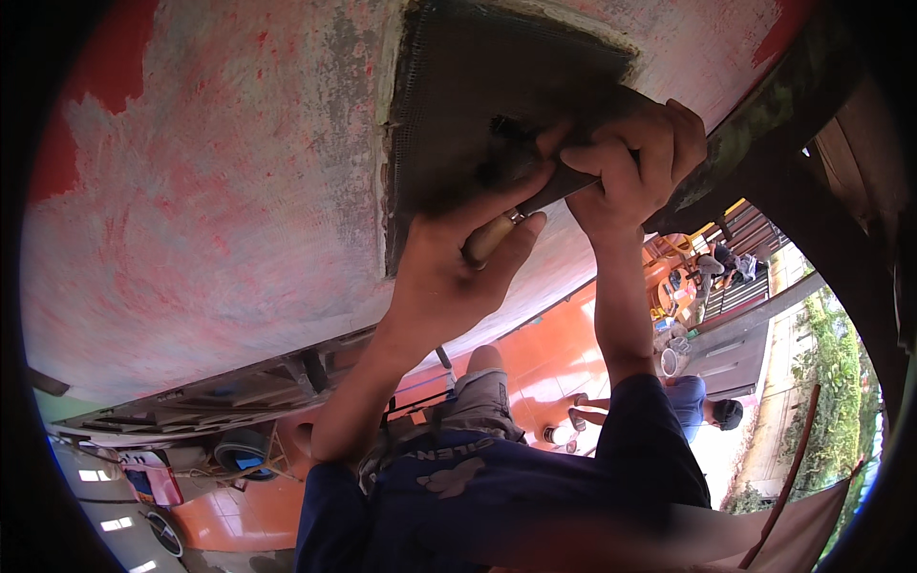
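A tool with a short wooden handle [492, 239], a metal collar and a dark flat blade [565, 185] spans both hands; its exact kind is unclear. My left hand [435, 272] is closed round the handle. The fingers and thumb of my right hand [635, 162] close on the blade's far part, hiding its tip. Both hands are raised against a dark panel [435, 124] framed by a pale, rough edge in the red-and-white patchy surface [258, 181]. Shadow obscures a darker spot by my left fingertips.
A dark beam [764, 124] runs close to my right hand. Below, a person in a blue shirt and dark cap [728, 414] crouches on the right, on orange tiles [559, 344]. Lower left stands a dark tub [241, 447]. Another person [721, 263] is farther off, near chairs.
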A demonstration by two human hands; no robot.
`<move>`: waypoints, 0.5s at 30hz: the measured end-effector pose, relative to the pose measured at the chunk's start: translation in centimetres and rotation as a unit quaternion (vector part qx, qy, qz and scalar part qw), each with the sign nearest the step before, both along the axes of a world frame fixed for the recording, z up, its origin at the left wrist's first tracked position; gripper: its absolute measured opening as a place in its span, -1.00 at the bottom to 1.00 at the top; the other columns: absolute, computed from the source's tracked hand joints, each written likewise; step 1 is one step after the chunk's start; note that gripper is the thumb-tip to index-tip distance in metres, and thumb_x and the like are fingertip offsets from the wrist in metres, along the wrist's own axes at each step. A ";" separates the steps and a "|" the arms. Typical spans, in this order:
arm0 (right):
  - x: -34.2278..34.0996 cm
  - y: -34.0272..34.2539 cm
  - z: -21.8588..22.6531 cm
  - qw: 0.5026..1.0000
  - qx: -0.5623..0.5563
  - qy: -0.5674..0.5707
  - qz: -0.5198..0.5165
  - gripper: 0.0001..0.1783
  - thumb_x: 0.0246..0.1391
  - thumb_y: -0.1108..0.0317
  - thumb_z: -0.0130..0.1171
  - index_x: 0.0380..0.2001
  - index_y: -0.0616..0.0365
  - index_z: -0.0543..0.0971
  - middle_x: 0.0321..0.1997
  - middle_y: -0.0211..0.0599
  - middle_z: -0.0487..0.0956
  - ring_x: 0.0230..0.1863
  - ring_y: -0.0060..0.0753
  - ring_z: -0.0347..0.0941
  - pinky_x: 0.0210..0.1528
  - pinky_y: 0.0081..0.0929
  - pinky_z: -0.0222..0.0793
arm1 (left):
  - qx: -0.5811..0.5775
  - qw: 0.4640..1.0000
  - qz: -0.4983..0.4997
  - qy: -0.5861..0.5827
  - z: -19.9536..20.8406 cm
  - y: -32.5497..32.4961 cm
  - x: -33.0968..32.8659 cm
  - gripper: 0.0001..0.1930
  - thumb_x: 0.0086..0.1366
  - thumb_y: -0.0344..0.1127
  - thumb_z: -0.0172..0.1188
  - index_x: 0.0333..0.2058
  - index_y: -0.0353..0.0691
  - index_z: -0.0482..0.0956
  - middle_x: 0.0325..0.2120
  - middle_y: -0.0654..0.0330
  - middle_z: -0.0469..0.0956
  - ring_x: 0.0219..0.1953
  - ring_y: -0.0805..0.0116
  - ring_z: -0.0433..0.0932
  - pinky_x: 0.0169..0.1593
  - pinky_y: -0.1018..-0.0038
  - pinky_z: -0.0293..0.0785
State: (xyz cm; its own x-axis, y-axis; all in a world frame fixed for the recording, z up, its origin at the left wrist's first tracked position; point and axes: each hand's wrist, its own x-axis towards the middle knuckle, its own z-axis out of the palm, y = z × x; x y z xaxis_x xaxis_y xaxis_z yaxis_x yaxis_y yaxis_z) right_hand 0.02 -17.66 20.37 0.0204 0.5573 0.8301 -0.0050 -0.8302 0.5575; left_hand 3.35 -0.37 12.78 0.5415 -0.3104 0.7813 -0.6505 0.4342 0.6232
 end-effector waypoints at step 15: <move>-0.8 -0.1 -0.8 0.999 0.008 -0.051 -0.002 -0.67 -0.39 0.21 0.52 -0.63 -0.29 0.48 -0.43 -0.64 0.41 -0.20 -0.30 0.37 -0.07 -0.12 0.30 | 0.002 0.998 0.024 -0.050 -1.0 -1.4 0.1 -0.56 0.19 -0.47 0.30 0.08 -0.17 0.62 -0.56 0.01 0.53 -0.59 0.17 0.46 -0.42 0.38 0.43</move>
State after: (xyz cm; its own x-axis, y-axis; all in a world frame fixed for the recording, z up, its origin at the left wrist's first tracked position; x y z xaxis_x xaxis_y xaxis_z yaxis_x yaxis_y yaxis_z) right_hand -0.76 -17.78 19.61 -0.0628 0.5439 0.8368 -0.0647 -0.8389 0.5404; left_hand 3.46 -1.80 11.76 0.4755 -0.2900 0.8305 -0.7291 0.3983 0.5565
